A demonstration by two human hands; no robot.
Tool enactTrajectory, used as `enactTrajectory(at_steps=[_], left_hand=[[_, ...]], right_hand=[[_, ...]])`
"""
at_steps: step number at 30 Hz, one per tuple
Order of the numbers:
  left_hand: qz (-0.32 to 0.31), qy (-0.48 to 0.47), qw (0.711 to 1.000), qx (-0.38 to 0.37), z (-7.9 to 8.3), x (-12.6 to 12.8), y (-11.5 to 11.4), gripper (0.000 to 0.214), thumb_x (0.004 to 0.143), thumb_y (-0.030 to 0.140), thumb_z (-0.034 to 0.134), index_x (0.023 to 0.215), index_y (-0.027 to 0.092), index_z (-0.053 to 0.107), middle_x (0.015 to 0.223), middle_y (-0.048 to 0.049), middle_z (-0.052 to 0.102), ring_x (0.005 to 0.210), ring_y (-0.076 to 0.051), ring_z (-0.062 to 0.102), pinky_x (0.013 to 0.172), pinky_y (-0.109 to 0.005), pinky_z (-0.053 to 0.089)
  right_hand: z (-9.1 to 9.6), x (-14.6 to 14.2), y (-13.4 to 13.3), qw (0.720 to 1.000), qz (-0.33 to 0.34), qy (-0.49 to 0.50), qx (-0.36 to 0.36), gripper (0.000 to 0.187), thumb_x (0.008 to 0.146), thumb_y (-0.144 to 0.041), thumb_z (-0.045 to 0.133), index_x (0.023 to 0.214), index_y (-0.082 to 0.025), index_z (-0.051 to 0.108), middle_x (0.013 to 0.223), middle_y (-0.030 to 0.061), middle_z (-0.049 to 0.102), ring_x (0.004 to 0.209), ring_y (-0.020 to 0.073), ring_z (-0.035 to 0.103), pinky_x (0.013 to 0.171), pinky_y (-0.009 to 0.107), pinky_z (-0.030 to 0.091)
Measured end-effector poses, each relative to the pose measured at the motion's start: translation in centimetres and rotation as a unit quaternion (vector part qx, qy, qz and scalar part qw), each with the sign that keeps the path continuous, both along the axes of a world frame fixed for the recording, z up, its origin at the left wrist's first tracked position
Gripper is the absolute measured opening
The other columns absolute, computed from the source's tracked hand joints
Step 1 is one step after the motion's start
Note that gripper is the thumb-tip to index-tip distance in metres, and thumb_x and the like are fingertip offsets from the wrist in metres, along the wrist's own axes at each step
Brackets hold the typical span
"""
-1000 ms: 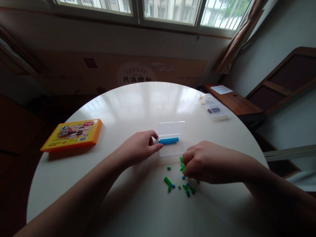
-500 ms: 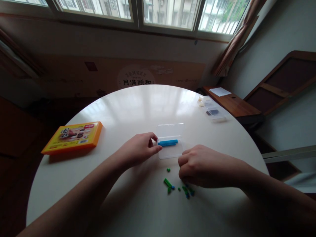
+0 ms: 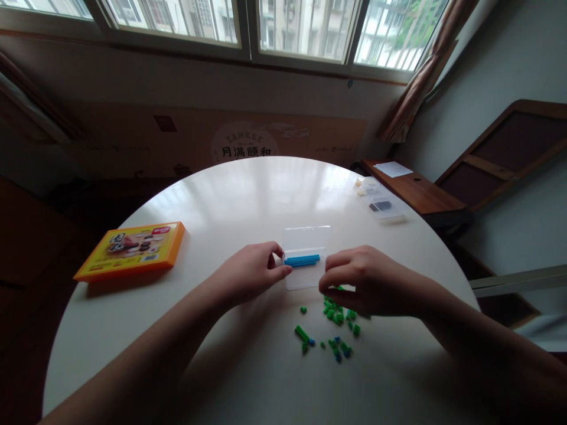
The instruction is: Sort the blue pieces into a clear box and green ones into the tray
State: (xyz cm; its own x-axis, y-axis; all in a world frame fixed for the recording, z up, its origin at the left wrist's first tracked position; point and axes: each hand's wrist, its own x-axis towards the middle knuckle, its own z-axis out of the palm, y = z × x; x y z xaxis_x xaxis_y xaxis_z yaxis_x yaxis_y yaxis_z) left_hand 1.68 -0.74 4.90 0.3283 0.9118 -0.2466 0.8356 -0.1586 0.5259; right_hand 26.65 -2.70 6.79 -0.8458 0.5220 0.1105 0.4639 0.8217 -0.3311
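Observation:
An open clear plastic box (image 3: pixel 305 280) lies in the middle of the table, its lid (image 3: pixel 306 237) tipped back. Inside it, against the hinge side, rest joined rows of small blue building blocks (image 3: pixel 303 260). My left hand (image 3: pixel 250 268) grips the box's left edge, thumb by the left end of the blue rows. Just right of the box, my right hand (image 3: pixel 361 277) hovers with fingertips pinched together; anything between them is hidden. Beneath and in front of it is a loose pile of green blocks (image 3: pixel 337 317). Nearer me lie a short green strip (image 3: pixel 302 334) and several green and blue pieces (image 3: pixel 340 349).
A yellow and orange game box (image 3: pixel 133 248) lies at the table's left. At the back right is another clear plastic case (image 3: pixel 385 206) with dark and pale pieces. The round white table (image 3: pixel 248 366) stands before a window; a wooden desk (image 3: pixel 425 192) is beyond its right edge.
My right hand has lifted away from the table and moved slightly toward the box, uncovering the green pile. My left hand stays at the box's edge. The view has shifted slightly.

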Motion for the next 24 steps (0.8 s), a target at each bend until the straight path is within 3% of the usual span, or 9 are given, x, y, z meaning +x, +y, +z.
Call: enactTrajectory(at_steps=[5, 10, 18, 24], left_hand=[[-0.004, 0.005, 1.0, 0.004, 0.0, 0.0, 0.0, 0.042, 0.079, 0.057, 0.054, 0.102, 0.024, 0.063, 0.088, -0.0021, 0.072, 0.076, -0.021, 0.065, 0.063, -0.029, 0.044], [-0.005, 0.0, 1.0, 0.011, -0.2, -0.1, 0.1, 0.043, 0.078, 0.058, 0.054, 0.102, 0.024, 0.063, 0.087, -0.0024, 0.072, 0.075, -0.021, 0.064, 0.061, -0.029, 0.044], [-0.011, -0.008, 1.0, 0.016, -0.5, -0.2, 0.2, 0.044, 0.078, 0.059, 0.055, 0.103, 0.024, 0.063, 0.086, -0.0012, 0.072, 0.075, -0.021, 0.064, 0.061, -0.029, 0.043], [-0.004, -0.011, 1.0, 0.001, -0.3, -0.1, 0.2, 0.046, 0.077, 0.059, 0.054, 0.105, 0.024, 0.063, 0.087, -0.0018, 0.072, 0.074, -0.021, 0.064, 0.061, -0.029, 0.043]], right_hand=[[-0.8, 0.2, 2.0, 0.994, -0.1, 0.02, 0.043, 0.011, 0.087, -0.021, 0.06, 0.089, -0.022, 0.071, 0.084, 0.0001, 0.066, 0.069, 0.0111, 0.056, 0.062, 0.024, 0.036], [-1.3, -0.5, 2.7, 0.997, -0.059, -0.03, 0.048, 0.012, 0.087, -0.019, 0.06, 0.087, -0.023, 0.072, 0.081, -0.0005, 0.067, 0.067, 0.0108, 0.056, 0.059, 0.024, 0.033], [-0.6, -1.2, 2.8, 0.997, -0.005, -0.06, 0.042, 0.017, 0.088, -0.017, 0.058, 0.085, -0.026, 0.073, 0.08, -0.0021, 0.067, 0.066, 0.0099, 0.055, 0.057, 0.024, 0.032], [-0.7, -0.5, 2.3, 0.998, -0.046, 0.005, 0.041, 0.02, 0.088, -0.018, 0.059, 0.099, -0.027, 0.073, 0.083, -0.0008, 0.067, 0.068, 0.0098, 0.056, 0.06, 0.024, 0.034]])
